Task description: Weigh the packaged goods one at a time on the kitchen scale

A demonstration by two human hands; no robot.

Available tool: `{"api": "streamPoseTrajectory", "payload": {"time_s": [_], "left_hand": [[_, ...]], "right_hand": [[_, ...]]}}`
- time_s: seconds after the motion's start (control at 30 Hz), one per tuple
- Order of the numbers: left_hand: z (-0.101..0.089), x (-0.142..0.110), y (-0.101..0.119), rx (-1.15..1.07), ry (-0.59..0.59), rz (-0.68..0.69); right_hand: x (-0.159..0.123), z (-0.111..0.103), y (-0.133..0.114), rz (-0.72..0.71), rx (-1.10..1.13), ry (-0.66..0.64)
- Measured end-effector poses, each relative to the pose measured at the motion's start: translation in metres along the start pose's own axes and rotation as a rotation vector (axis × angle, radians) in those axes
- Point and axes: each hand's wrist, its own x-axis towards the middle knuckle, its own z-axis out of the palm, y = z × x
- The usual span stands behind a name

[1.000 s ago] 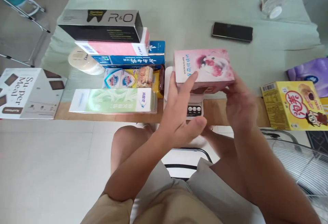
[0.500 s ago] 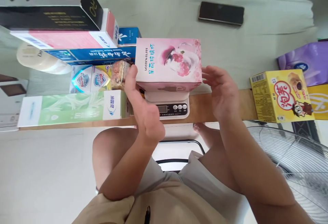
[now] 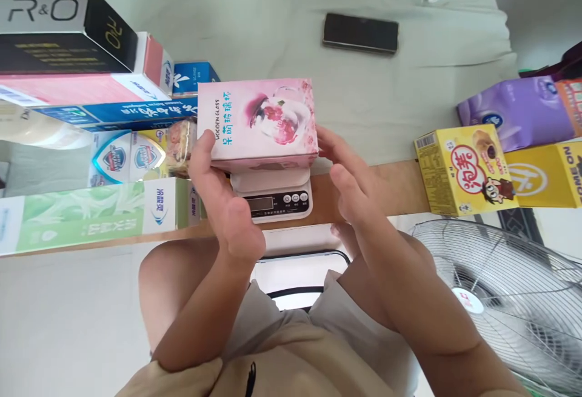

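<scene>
A pink glass-cup box [image 3: 261, 121] with a teapot picture rests on a small white kitchen scale [image 3: 282, 203]. My left hand [image 3: 222, 203] is against the box's left side, its thumb at the lower left corner. At the right side, the fingers of my right hand [image 3: 350, 173] touch the box's edge, their tips partly hidden behind it. The box is held between my two hands, with the fingers fairly straight. It covers most of the scale's platform, while the display and buttons show in front.
On the left are a green toothpaste box [image 3: 91, 215], soap boxes [image 3: 130, 157], a blue toothpaste box [image 3: 122, 113] and a black-silver box [image 3: 59, 33]. A phone [image 3: 361, 33] lies behind. To the right are a yellow snack box [image 3: 468, 170], a purple pack [image 3: 518, 115] and a fan [image 3: 500, 288].
My right hand has come in against the box's right side. The box has shifted slightly left on the scale. The whole view has swung, so most things appear farther left.
</scene>
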Motion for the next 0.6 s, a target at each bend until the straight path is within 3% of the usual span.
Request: {"api": "streamPoseTrajectory", "payload": {"time_s": [0.07, 0.2, 0.27, 0.43, 0.53, 0.6], "left_hand": [[0.000, -0.002, 0.002, 0.003, 0.019, 0.014], [0.005, -0.010, -0.003, 0.011, 0.317, 0.225], [0.007, -0.013, -0.009, 0.023, 0.381, 0.313], [0.010, -0.016, -0.014, 0.055, 0.214, 0.378], [0.025, -0.010, 0.001, 0.031, 0.100, 0.342], [0.042, 0.001, 0.017, 0.021, 0.085, 0.320]], "right_hand": [[0.000, 0.003, -0.002, 0.011, 0.051, 0.012], [-0.007, 0.012, 0.002, -0.014, 0.173, 0.049], [-0.013, 0.014, 0.007, -0.032, 0.206, 0.075], [-0.025, 0.003, 0.013, -0.099, 0.271, 0.134], [-0.031, -0.012, 0.010, -0.117, 0.251, 0.194], [-0.035, -0.023, 0.006, -0.132, 0.178, 0.241]]}}
